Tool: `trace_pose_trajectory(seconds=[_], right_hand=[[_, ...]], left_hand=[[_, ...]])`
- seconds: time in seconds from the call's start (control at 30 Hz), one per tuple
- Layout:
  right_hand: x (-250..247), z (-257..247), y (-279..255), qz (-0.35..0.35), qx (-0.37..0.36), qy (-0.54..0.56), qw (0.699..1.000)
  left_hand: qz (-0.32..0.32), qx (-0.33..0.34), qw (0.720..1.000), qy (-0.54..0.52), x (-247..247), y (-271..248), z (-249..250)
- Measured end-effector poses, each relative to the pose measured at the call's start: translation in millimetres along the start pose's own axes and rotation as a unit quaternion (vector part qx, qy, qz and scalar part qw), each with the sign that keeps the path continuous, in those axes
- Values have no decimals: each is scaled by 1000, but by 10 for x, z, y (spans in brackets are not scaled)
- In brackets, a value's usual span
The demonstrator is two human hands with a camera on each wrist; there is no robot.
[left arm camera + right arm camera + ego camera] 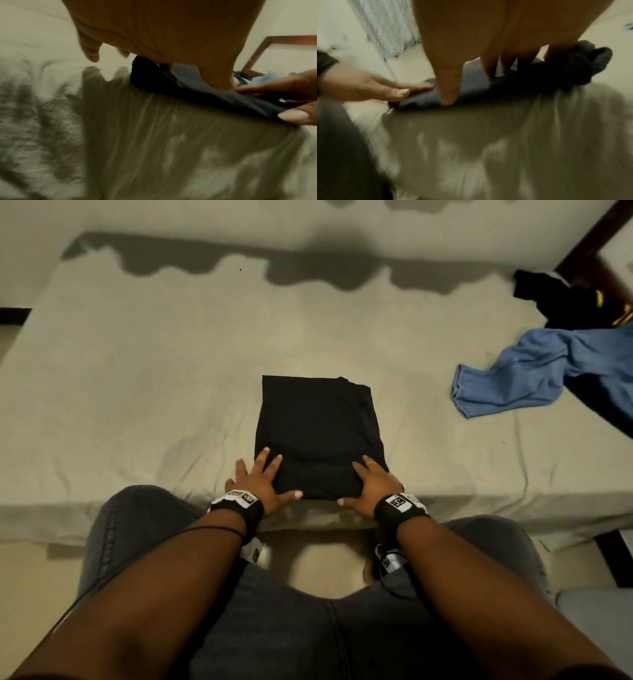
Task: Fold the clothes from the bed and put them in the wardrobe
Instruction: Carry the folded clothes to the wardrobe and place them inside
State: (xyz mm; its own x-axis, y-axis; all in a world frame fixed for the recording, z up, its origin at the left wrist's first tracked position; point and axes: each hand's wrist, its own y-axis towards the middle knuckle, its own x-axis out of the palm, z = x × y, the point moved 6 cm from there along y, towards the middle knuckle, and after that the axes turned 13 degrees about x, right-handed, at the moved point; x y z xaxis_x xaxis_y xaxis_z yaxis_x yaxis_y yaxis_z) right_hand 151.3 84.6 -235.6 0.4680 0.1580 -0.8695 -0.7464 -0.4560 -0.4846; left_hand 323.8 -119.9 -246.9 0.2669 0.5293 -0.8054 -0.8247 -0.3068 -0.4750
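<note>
A black garment (318,436), folded into a neat rectangle, lies on the beige bed sheet (137,388) close to the near edge. My left hand (265,482) lies flat on its near left corner, fingers spread and straight. My right hand (371,484) presses the near right corner the same way. Both thumbs run along the garment's near edge. In the left wrist view my left hand (163,33) rests on the dark cloth (197,92). In the right wrist view my right hand's fingers (448,88) press the cloth (530,79). No wardrobe is in view.
A crumpled blue denim garment (534,371) and a black garment with yellow trim (575,299) lie at the bed's right side. A dark wooden frame (596,244) stands at the far right. My legs in dark jeans (144,542) are against the bed's near edge.
</note>
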Motion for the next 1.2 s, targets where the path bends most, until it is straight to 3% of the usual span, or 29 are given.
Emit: trace_pose_trajectory(seconds=[0.1,0.17,0.23,0.3,0.53,0.7,0.8,0.87,1.0,1.13,1.2], right_hand=[[-337,187,104,110,70,182,975],[-374,353,225,95,117,243,958],[-324,434,340,30,150,259,954],[-316,407,444,-19,150,277,949],[-413,293,940,-25,139,356,924],[-403,241,1212,-50,165,344,923],[-404,20,1501,-89,127,355,922],[-392,-119,1637,-95,104,342,929],[-409,-214,1621,-70,93,340,933],[-668,-170,1481,-127,85,430,890],[-890,-179,1260,-162,86,424,887]], left_hand=[[121,-6,985,-119,-260,118,-16],[191,-5,963,-191,-411,226,-63],[212,-25,944,-250,-501,291,-97],[206,-49,924,-318,-531,398,-154],[204,-142,864,-437,-561,860,-379],[158,-109,853,-485,-556,1128,-311],[108,-64,843,-524,-519,1272,-246],[113,-54,840,-528,-490,1332,-239],[137,-56,820,-552,-563,1348,-159],[147,-104,793,-582,-672,1232,-34],[145,-126,792,-579,-867,996,120]])
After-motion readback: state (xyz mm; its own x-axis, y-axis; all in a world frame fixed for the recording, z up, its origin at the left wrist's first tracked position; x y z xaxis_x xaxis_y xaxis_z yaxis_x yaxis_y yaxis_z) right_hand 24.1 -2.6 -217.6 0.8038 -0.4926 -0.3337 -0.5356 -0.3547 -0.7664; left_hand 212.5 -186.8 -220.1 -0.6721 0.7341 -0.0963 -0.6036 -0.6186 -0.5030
